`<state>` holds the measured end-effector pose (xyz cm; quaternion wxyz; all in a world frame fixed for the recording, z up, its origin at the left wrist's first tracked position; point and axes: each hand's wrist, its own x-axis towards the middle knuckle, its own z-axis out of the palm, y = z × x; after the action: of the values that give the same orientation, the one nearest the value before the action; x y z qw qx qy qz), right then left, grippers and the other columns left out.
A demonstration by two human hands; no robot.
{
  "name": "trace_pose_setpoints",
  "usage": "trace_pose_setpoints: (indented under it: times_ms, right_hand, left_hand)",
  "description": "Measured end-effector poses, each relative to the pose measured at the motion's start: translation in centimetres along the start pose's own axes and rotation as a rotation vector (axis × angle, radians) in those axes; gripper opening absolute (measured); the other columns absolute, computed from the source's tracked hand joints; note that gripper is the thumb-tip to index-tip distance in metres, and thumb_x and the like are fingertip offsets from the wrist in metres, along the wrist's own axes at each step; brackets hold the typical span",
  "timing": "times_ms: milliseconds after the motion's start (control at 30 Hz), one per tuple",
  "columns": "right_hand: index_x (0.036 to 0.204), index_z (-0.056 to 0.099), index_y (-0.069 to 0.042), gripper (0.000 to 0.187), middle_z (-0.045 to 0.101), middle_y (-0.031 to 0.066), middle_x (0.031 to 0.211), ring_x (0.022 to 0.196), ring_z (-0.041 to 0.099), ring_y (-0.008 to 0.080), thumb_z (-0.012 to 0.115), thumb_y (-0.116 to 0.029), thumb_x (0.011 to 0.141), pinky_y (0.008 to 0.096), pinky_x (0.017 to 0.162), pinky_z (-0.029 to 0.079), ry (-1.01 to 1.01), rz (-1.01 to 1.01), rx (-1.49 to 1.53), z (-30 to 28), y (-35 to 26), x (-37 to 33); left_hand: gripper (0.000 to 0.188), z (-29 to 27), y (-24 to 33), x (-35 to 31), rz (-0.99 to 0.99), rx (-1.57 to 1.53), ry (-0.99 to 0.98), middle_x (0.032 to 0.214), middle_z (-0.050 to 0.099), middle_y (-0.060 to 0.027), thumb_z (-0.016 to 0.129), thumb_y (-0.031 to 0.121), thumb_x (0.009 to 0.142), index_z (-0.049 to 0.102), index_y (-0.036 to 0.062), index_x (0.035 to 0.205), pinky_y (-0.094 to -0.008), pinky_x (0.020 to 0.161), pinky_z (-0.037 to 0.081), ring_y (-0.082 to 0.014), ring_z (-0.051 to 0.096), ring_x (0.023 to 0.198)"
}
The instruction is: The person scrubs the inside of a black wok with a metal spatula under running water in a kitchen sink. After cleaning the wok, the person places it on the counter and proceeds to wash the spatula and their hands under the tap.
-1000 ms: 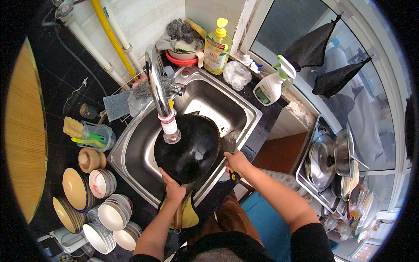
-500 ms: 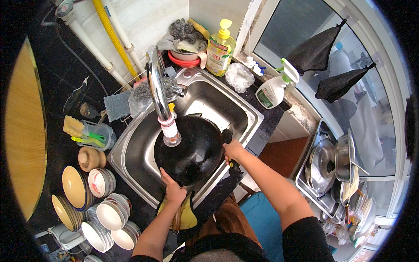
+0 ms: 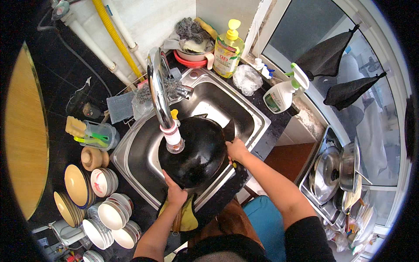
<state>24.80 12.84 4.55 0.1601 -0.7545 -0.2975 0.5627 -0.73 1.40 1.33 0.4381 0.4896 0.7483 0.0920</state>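
A black wok (image 3: 198,153) lies tilted in the steel sink (image 3: 140,185), beneath the chrome faucet (image 3: 158,94). Its dark surface looks wet and shiny. My left hand (image 3: 176,194) grips the near rim, thumb up along the side and the other fingers partly hidden. At the wok's right side my right hand (image 3: 237,151) is closed around what looks like its dark handle (image 3: 236,166), which carries a yellow mark. Beyond those fingers a dark flat piece (image 3: 229,130) sticks up; whether it belongs to the wok I cannot tell.
Stacked bowls (image 3: 111,215) and plates (image 3: 78,185) stand left of the sink. Behind it are a yellow soap bottle (image 3: 228,54) and a basin with scrubbers (image 3: 194,56). A spray bottle (image 3: 279,97) stands at the right; pots and lids (image 3: 327,172) sit farther right.
The whole view has shifted slightly, so the scene sits a little lower and to the right. Both hands keep their hold, and the wok stays beneath the faucet.
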Motion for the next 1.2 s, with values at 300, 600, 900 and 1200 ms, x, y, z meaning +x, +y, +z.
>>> trace_pose_setpoints:
  times_ms: [300,600,900,1200]
  right_hand:
    - [0.078,0.043,0.006,0.022,0.045,0.0099,0.052,0.036,0.047,0.0202,0.047,-0.014,0.086,0.0363,0.031,0.04,-0.174,0.125,0.051,-1.7,0.3,-0.2]
    - [0.088,0.047,0.01,0.03,0.054,0.0146,0.056,0.042,0.055,0.0234,0.048,-0.02,0.087,0.034,0.038,0.046,-0.191,-0.001,-0.303,-2.7,-1.5,-1.6]
    - [0.088,0.044,0.013,0.029,0.052,0.0144,0.051,0.037,0.053,0.0242,0.046,-0.016,0.086,0.035,0.037,0.045,-0.145,-0.131,-0.367,-3.1,0.1,-0.1]
    - [0.08,0.049,0.01,0.031,0.054,0.0164,0.055,0.047,0.057,0.0269,0.047,-0.02,0.085,0.0358,0.049,0.048,-0.043,-0.625,-0.849,-3.4,3.8,3.3]
  left_hand:
    - [0.107,0.8,0.4,-0.1,0.137,0.049,0.137,0.136,0.012,-0.0283,0.055,-0.007,0.059,-0.021,0.0132,0.132,-0.0394,0.07,0.046,-0.0411,0.055,0.082]
    - [0.106,0.2,0.2,0.0,0.063,0.026,0.057,0.137,0.01,-0.0278,0.054,-0.009,0.058,-0.019,0.0104,0.132,-0.0386,0.063,0.046,-0.0388,0.056,0.072]
    - [0.106,0.7,-0.1,0.6,0.058,0.004,0.056,0.138,0.002,-0.0268,0.055,-0.008,0.057,-0.019,0.0097,0.132,-0.0406,0.067,0.045,-0.0437,0.054,0.082]
    - [0.105,0.9,0.3,0.4,0.063,0.001,0.031,0.138,0.005,-0.0263,0.053,-0.008,0.058,-0.019,0.0103,0.132,-0.0408,0.064,0.045,-0.0422,0.055,0.08]
